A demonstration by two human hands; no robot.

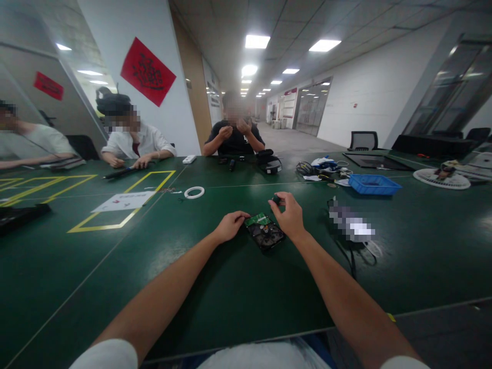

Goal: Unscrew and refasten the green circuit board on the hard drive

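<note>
A hard disk drive lies on the green table in front of me, its green circuit board at the far side and its dark metal casing nearer. My left hand is closed at the drive's far left corner, thumb and fingers gripping the edge. Above the drive's right side, my right hand is closed around a small dark thing with a rounded end. The fingers cover much of it, so its kind is not clear.
Right of my hands is a blurred-out item with cords; beyond it, a blue tray and a white fan grille. A white ring and a paper sheet lie to the left. Several people sit across the table.
</note>
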